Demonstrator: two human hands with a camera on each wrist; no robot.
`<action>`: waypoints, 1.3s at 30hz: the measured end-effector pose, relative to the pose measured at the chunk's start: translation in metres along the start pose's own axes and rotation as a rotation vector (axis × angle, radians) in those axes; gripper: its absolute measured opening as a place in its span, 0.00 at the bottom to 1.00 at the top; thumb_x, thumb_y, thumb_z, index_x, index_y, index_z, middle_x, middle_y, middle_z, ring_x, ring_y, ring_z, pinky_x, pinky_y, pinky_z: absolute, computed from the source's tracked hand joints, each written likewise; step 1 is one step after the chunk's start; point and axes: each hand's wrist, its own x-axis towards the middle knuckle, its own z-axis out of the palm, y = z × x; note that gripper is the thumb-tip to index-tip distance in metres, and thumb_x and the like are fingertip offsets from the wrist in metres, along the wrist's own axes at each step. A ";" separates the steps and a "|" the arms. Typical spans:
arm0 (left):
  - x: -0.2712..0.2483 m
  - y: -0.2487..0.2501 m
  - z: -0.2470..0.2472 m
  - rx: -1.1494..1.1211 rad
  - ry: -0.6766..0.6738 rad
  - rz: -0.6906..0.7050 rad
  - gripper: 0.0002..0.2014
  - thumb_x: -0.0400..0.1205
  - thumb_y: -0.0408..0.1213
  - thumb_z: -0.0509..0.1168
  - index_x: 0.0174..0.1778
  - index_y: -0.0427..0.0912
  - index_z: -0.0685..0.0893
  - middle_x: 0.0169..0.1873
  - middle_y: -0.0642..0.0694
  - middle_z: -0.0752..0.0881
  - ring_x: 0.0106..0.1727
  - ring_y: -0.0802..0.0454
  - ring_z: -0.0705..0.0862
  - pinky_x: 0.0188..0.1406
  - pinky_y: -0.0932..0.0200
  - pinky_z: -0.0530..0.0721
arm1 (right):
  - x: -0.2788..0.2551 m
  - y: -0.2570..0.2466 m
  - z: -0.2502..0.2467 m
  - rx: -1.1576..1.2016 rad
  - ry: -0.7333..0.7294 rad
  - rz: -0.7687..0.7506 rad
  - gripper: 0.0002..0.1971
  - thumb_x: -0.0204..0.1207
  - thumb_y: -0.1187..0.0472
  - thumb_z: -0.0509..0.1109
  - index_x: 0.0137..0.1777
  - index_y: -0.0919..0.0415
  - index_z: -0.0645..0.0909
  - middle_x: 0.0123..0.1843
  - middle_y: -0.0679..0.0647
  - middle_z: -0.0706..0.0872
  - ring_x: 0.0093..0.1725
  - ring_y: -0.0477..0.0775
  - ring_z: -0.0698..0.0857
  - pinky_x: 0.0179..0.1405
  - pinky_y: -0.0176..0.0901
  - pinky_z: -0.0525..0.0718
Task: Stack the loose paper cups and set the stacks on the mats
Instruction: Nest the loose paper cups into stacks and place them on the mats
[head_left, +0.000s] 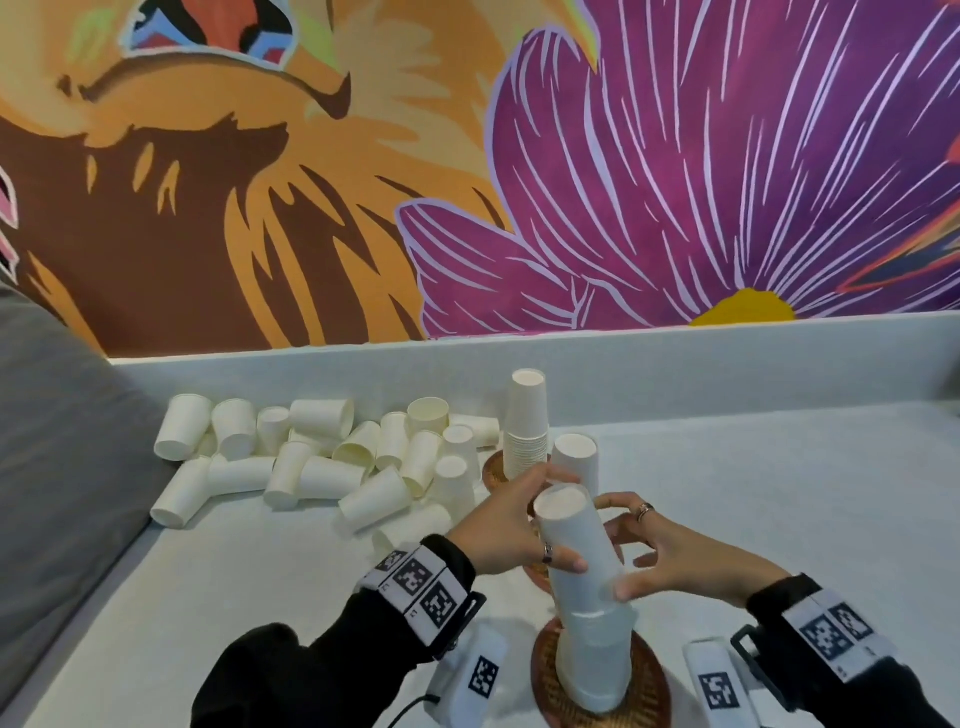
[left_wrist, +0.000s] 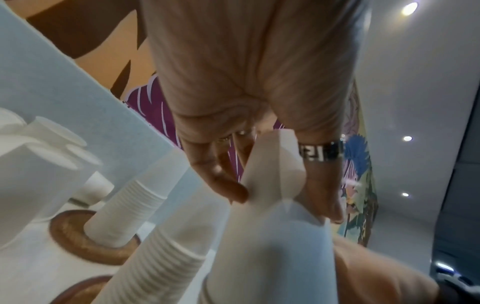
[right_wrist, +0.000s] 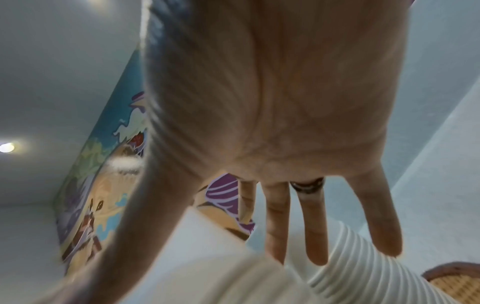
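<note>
A tall stack of upturned white paper cups (head_left: 589, 597) stands tilted on the nearest woven mat (head_left: 649, 696). My left hand (head_left: 519, 525) grips the stack's top cup (left_wrist: 272, 174), thumb across the front and fingers behind. My right hand (head_left: 644, 551) rests its thumb on the stack's right side, its fingers (right_wrist: 314, 230) straight and spread, holding nothing. Two more stacks (head_left: 527, 421) (head_left: 575, 457) stand behind on further mats (left_wrist: 78, 242). A heap of loose cups (head_left: 322, 467) lies at the back left.
The white table (head_left: 779, 493) has a raised back ledge below a painted wall. A grey cushion (head_left: 62, 441) borders the left edge. Two white tagged devices (head_left: 478, 675) (head_left: 714, 680) lie on either side of the near mat.
</note>
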 end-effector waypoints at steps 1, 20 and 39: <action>-0.001 -0.003 0.004 0.002 -0.018 -0.015 0.34 0.66 0.37 0.81 0.65 0.54 0.72 0.59 0.58 0.78 0.63 0.59 0.77 0.65 0.60 0.78 | -0.002 0.001 -0.003 0.045 0.040 -0.011 0.36 0.65 0.49 0.78 0.69 0.43 0.62 0.61 0.47 0.84 0.63 0.42 0.81 0.54 0.29 0.80; -0.003 -0.025 0.018 0.187 -0.311 -0.191 0.38 0.71 0.33 0.77 0.74 0.47 0.67 0.70 0.48 0.77 0.67 0.47 0.78 0.67 0.53 0.77 | 0.000 -0.087 -0.006 -0.037 0.562 -0.250 0.13 0.80 0.46 0.58 0.59 0.50 0.76 0.50 0.48 0.87 0.51 0.44 0.86 0.52 0.36 0.81; -0.024 -0.128 -0.192 0.159 0.180 -0.328 0.16 0.83 0.29 0.60 0.66 0.43 0.75 0.59 0.43 0.82 0.50 0.52 0.78 0.50 0.62 0.78 | 0.138 -0.158 0.083 -0.139 0.482 -0.183 0.14 0.85 0.50 0.55 0.55 0.57 0.79 0.43 0.48 0.82 0.44 0.46 0.80 0.45 0.39 0.77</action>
